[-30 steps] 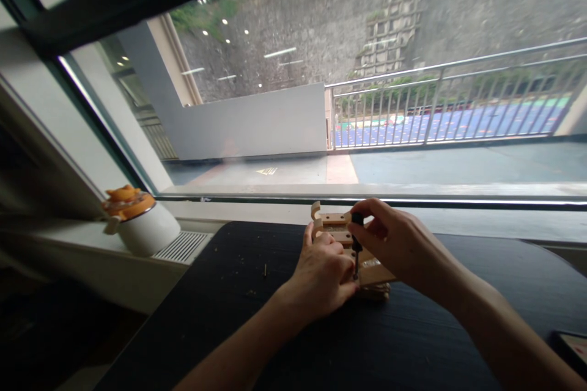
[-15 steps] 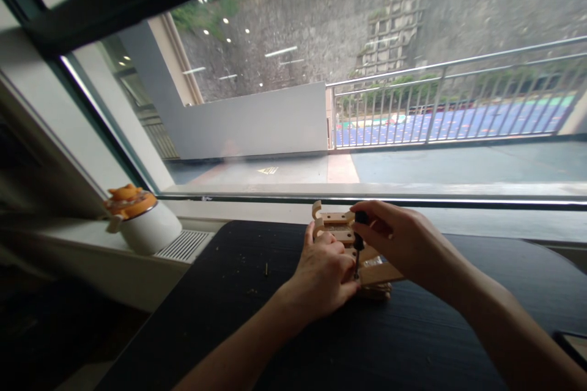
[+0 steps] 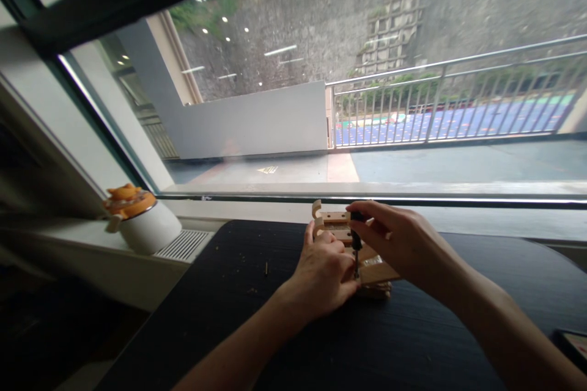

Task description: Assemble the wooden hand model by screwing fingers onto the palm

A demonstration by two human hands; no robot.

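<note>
A small wooden assembly (image 3: 373, 274) of light planks sits on the black table (image 3: 238, 293) near the window. My left hand (image 3: 323, 275) is closed over its left side and presses it down. My right hand (image 3: 398, 244) pinches the black handle of a small screwdriver (image 3: 356, 244), which stands upright with its tip on the wood just beside my left fingers. A curved wooden piece (image 3: 316, 211) sticks up at the assembly's far end.
A white mug with an orange cat-shaped lid (image 3: 140, 223) stands on the sill at left, beside a vent grille (image 3: 183, 245). Small wood crumbs and a tiny screw (image 3: 266, 269) lie on the table left of my hands. A dark flat object (image 3: 573, 342) lies at the right edge.
My right fingers have shifted slightly around the screwdriver handle, as if turning it. My left hand and the wooden assembly stay in place.
</note>
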